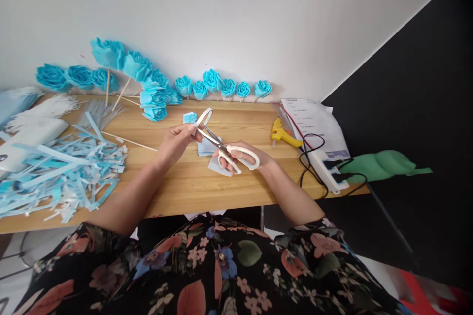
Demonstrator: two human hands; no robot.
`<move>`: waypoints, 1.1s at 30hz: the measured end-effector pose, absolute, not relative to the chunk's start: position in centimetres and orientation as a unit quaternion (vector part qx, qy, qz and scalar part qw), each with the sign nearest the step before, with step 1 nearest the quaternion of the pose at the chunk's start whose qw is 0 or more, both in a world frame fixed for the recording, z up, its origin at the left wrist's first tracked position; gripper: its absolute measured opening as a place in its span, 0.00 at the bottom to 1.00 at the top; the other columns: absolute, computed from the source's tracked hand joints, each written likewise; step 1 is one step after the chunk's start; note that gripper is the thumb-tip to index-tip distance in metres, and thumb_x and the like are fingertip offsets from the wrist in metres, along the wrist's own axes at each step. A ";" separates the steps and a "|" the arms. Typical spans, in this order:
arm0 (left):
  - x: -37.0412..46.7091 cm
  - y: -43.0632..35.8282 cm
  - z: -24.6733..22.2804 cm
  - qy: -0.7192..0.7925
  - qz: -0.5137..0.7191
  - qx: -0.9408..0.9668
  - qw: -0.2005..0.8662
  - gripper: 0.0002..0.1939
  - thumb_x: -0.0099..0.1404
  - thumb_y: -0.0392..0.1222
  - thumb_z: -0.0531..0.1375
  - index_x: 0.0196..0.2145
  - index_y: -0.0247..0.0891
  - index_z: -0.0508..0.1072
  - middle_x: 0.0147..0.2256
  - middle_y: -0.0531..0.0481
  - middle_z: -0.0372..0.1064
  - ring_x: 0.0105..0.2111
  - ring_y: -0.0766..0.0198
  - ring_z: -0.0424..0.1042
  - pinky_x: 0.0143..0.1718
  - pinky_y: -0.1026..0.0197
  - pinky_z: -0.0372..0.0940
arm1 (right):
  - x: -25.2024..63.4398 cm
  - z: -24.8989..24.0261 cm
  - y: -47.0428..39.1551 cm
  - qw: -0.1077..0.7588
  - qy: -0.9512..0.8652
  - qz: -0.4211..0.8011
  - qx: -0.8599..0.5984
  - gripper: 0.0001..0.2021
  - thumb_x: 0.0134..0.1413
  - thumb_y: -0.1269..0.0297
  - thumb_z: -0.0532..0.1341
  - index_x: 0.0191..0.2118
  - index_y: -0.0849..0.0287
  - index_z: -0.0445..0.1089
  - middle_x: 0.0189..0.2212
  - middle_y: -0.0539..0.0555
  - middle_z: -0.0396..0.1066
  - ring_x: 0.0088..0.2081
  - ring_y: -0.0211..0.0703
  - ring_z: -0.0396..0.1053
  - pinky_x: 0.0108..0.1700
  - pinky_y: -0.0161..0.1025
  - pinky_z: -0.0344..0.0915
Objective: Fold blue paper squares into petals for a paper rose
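A person's left hand [176,140] has its grip pinched on a narrow white looped strip [201,116], held up above the pale wooden bench [177,192]. The right hand [242,155] has its grip closed around the cream handles of metal-bladed scissors [221,148], their blades pointing toward the strip beside the left fingertips. Beneath the scissors lie pale blue flat pieces [206,147]. Bright blue ruffled paper flowers [213,80] on thin sticks line the wall behind. A tangled heap of blue and white strips [62,172] covers the left side; a yellow glue gun [284,134] lies to the right, near a white power strip [325,170].
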State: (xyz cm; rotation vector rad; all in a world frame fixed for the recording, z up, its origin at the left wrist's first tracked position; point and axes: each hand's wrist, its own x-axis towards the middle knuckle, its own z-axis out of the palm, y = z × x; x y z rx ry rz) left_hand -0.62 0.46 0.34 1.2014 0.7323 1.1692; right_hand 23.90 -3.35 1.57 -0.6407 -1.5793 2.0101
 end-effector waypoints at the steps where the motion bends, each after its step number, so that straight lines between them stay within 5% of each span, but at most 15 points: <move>1: -0.6 0.4 0.3 0.315 0.505 0.521 0.612 0.18 0.60 0.58 0.67 0.31 0.38 0.81 0.28 0.47 0.74 0.32 0.59 0.72 0.40 0.55 0.68 | 23.9 1.5 -3.3 0.250 -0.581 0.739 -0.232 0.28 0.58 0.42 0.63 0.48 0.64 0.71 0.34 0.54 0.73 0.27 0.34 0.71 0.26 0.32 0.71; 10: -0.6 -0.2 0.2 0.334 0.448 0.605 0.568 0.22 0.63 0.60 0.64 0.27 0.37 0.80 0.34 0.42 0.78 0.39 0.54 0.75 0.46 0.53 0.66 | 24.0 1.0 -3.2 0.244 -0.592 0.738 -0.212 0.27 0.59 0.42 0.62 0.51 0.64 0.70 0.36 0.55 0.73 0.29 0.35 0.73 0.29 0.32 0.71; 33: -0.3 -0.6 0.6 0.290 0.427 0.647 0.562 0.18 0.59 0.57 0.69 0.31 0.38 0.83 0.34 0.45 0.80 0.36 0.57 0.76 0.41 0.58 0.69 | 23.9 0.3 -2.9 0.247 -0.624 0.725 -0.155 0.32 0.61 0.39 0.58 0.55 0.65 0.68 0.40 0.59 0.72 0.33 0.38 0.74 0.32 0.33 0.71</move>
